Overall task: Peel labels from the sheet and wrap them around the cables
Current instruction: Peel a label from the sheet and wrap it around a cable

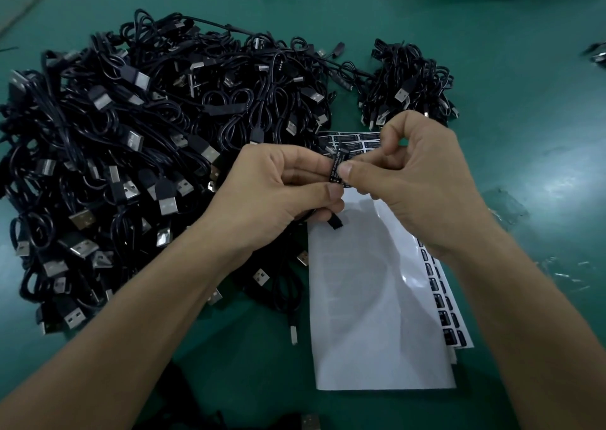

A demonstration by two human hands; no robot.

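Head view, centre of frame: your left hand point(288, 190) has its fingers point(331, 193) curled round a black cable point(335, 223), holding it steady just above the label sheet point(377, 315), likely so the wrap goes on straight. Your right hand point(410, 180) pinches the label point(337, 167) between thumb and forefinger, against the cable and touching both thumbs. At left, loose cables point(131, 151) cover the green desk point(508, 85); a smaller bundle point(410, 82) lies upper right.

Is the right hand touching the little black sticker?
Touching. In the head view the thumb tip of the right hand lies right on the black label with no gap, while the left hand grips the cable below it.
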